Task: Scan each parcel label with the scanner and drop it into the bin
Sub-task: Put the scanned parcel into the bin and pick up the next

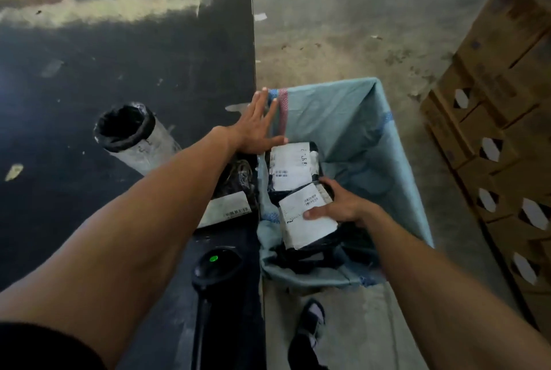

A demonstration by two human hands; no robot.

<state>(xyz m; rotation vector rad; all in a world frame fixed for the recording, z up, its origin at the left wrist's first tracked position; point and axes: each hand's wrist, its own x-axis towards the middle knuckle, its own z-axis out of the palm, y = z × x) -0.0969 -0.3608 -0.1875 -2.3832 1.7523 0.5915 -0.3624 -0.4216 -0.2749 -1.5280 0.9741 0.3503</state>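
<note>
Scanner (217,265): on black table (128,65) at near edge, green light lit, no hand on it.
Right hand (343,205): inside bin (372,137), fingers curled round white-labelled parcel (307,217).
Left hand (256,128): fingers straight and spread, at the bin's rim, holding nothing.
Second parcel (290,165): lying in bin, just beyond the held one.
Table: another labelled parcel (229,205) and a wrapped roll (134,137).
</note>
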